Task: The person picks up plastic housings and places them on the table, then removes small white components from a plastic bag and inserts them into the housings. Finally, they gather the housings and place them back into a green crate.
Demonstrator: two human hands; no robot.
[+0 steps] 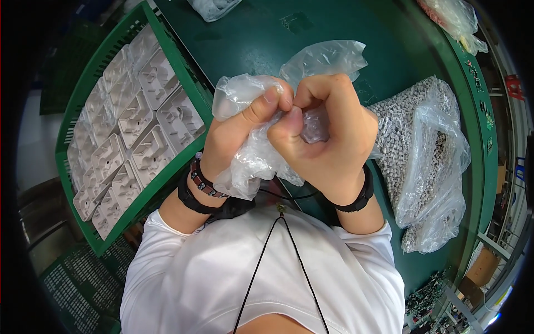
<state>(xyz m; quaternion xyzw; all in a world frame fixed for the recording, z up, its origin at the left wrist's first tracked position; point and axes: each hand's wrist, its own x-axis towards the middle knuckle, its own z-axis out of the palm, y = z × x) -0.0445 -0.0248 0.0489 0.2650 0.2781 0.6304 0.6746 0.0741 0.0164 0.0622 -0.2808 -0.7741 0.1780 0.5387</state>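
Observation:
A crumpled clear plastic bag (253,158) is bunched between my two hands above the near edge of the green table. My left hand (239,125) is closed round it, thumb and fingers pinching the film. Close against it, my right hand (331,131) is curled with its fingertips pressed together on the same plastic. Part of the clear film (328,58) spreads out beyond my knuckles. Whatever the bag may contain is hidden by my fingers and the folds.
At the left, a green plastic crate (150,197) holds rows of light grey moulded parts (136,119). On the table (250,39) at right lies a large clear bag of small whitish-grey pieces (400,128). Other plastic bags (214,6) lie near the far edge.

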